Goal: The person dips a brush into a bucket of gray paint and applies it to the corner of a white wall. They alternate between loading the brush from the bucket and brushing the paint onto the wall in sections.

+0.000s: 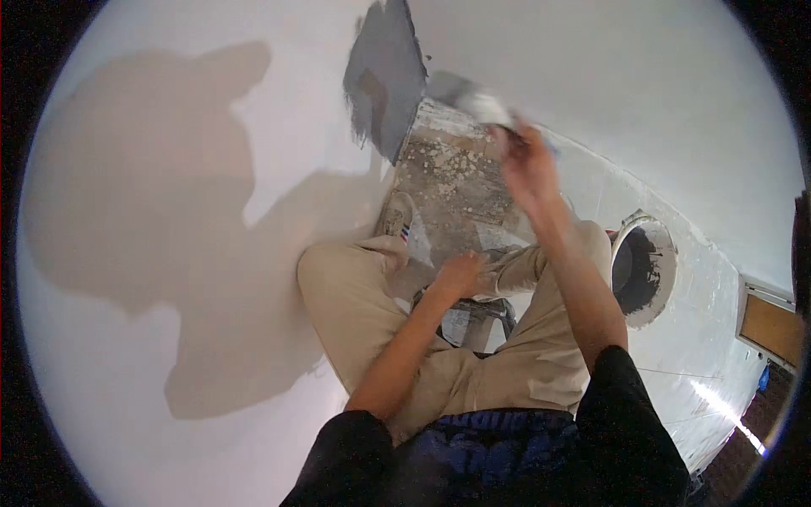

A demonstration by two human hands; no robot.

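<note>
My right hand [530, 167] is raised at the upper middle, closed around the handle of a trowel-like tool [483, 103], which is blurred by motion. The tool's flat end points left, near the wall corner beside a dark grey patch [387, 80] on the left wall. Between my knees, my left hand [463, 275] is closed in a loose fist; I cannot make out anything in it. Just below it is a dark-framed stool [509, 318].
A white bucket [667, 275] with dark grey material inside stands right of my right knee. The floor by the corner [456, 182] is stained and spattered. My shadow covers much of the left wall. A brown door panel [770, 328] is at the far right.
</note>
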